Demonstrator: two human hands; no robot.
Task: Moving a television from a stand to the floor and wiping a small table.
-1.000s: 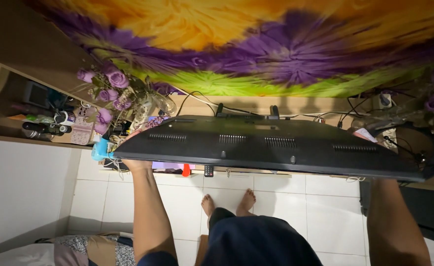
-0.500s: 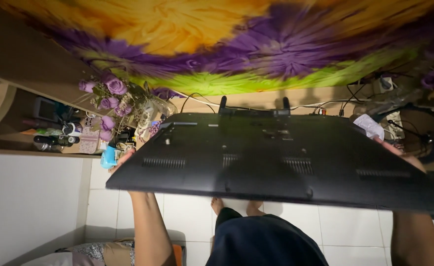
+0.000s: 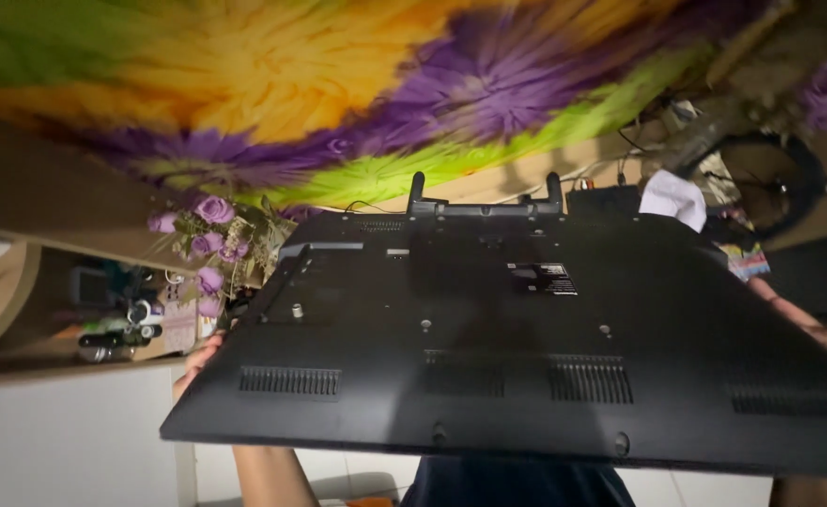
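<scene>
I hold a large flat black television (image 3: 526, 347) by its two side edges, its back panel with vent slots and screw holes turned up toward me. My left hand (image 3: 199, 362) grips the left edge, fingers mostly hidden under the panel. My right hand (image 3: 815, 330) grips the right edge, only partly visible. Two short black stand feet (image 3: 485, 199) stick out at the far edge. The panel covers most of my body and forearms.
A tie-dye cloth in yellow, purple and green (image 3: 357, 84) fills the top. Purple artificial flowers (image 3: 208, 244) stand left of the television, by a wooden shelf with small bottles (image 3: 113, 329). Cables and clutter (image 3: 714, 160) lie at the upper right. White floor tiles (image 3: 66, 441) show below.
The television has tilted from edge-on to nearly flat, its back panel now facing me and filling the view. It has come closer, hiding my legs and feet.
</scene>
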